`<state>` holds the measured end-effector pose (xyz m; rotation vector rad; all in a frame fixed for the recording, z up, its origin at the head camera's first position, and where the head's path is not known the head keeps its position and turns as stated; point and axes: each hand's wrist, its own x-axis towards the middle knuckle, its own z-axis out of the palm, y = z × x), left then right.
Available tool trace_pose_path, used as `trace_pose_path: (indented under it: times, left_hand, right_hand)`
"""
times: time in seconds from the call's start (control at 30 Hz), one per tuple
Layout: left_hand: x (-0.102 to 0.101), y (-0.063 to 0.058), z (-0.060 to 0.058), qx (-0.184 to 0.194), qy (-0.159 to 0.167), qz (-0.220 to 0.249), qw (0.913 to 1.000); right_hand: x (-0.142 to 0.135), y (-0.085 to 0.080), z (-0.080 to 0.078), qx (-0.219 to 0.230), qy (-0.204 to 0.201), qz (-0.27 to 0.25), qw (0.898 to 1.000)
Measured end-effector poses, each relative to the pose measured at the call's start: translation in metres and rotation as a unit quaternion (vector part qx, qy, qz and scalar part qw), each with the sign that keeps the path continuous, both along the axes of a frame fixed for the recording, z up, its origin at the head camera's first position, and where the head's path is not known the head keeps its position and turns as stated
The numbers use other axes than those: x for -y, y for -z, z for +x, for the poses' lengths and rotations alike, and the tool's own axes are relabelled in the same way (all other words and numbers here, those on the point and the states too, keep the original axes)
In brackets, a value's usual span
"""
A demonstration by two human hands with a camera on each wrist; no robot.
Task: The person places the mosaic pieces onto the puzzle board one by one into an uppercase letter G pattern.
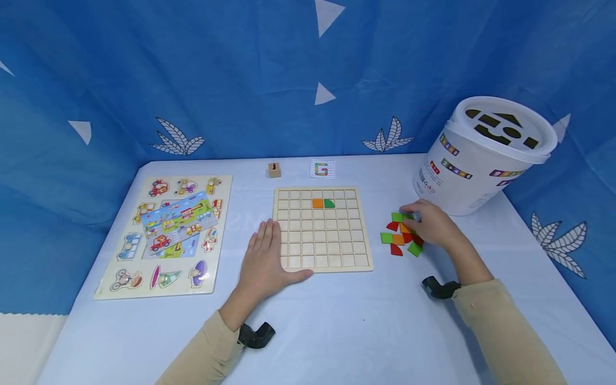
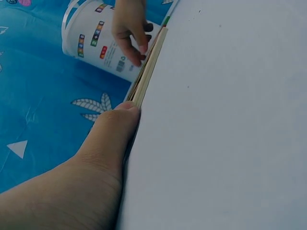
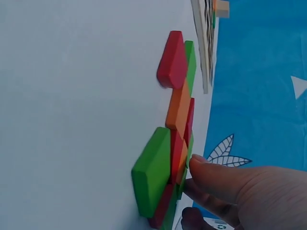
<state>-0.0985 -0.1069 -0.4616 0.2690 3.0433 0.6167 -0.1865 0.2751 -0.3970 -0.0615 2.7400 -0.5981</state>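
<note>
My left hand (image 1: pixel 263 263) rests beside the square wooden grid board (image 1: pixel 321 248), fingers straight along its left edge and thumb at its near edge. In the left wrist view the thumb (image 2: pixel 108 136) touches the board's side. An orange square tile (image 1: pixel 317 203) and a green quarter-round tile (image 1: pixel 329 203) sit side by side in the grid. My right hand (image 1: pixel 431 222) reaches over a loose pile of red, orange and green tiles (image 1: pixel 398 239), fingers loosely bent. Its thumb (image 3: pixel 213 175) is at the pile's far side; no lifted tile shows.
A pattern card (image 1: pixel 322 169) and a small wooden cube (image 1: pixel 274 170) lie behind the board. At the right stands a large white bucket (image 1: pixel 469 171) with a shaped-hole lid, close behind my right hand. A vehicle puzzle board (image 1: pixel 115 272) with picture cards (image 1: pixel 180 222) lies left.
</note>
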Motion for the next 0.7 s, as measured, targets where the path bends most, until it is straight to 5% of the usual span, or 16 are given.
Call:
trace_pose_path:
  times: [0.7]
  left_hand:
    - [0.0005,0.0011,0.0000,-0.006,-0.001,0.002,1.0000]
  right_hand:
    - [0.0093,0.0081,-0.0088,-0.024,0.026,-0.060,0.998]
